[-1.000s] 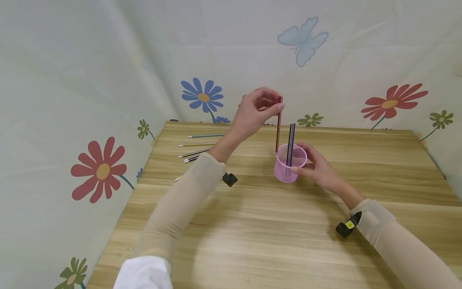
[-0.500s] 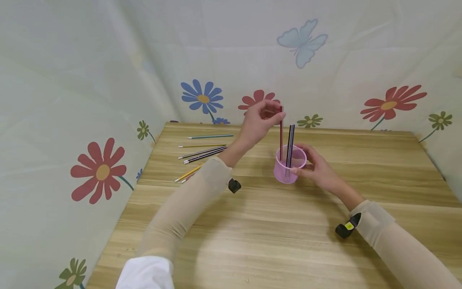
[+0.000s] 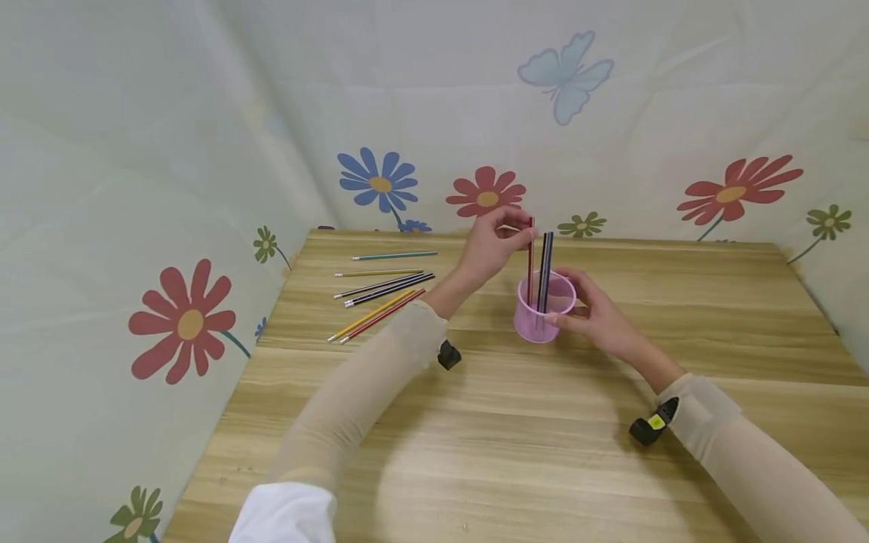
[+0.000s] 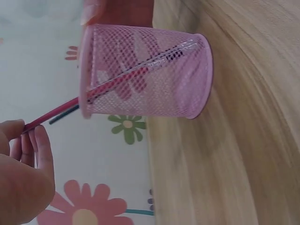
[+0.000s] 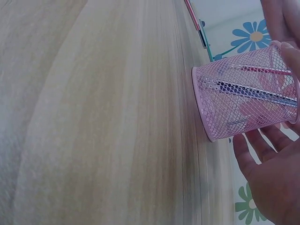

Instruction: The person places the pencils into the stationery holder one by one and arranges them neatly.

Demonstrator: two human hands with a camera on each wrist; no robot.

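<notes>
My left hand [image 3: 490,245] pinches a red pencil [image 3: 530,260] near its top end, between thumb and fingertips. The pencil's lower part is inside a pink mesh pencil cup [image 3: 528,326], seen through the mesh in the left wrist view. My right hand [image 3: 600,318] holds the cup's right side, thumb at the front of the rim and fingers round the back. Dark pencils [image 3: 545,264] lean inside the cup beside the red one. In the right wrist view, white eraser ends of the dark pencils [image 5: 248,91] point toward the cup's base.
Left of the cup, several pencils lie on the wooden table [image 3: 516,437]: a teal pencil [image 3: 395,256], a yellow pencil [image 3: 379,273], black striped pencils [image 3: 388,290], an orange-yellow pencil [image 3: 372,315] and a red pencil [image 3: 387,314]. A flower-printed cloth [image 3: 421,90] stands behind and at left.
My left hand has come down and slightly right, lowering the red pencil from above the cup's rim to inside it. My right hand and the cup stay in place.
</notes>
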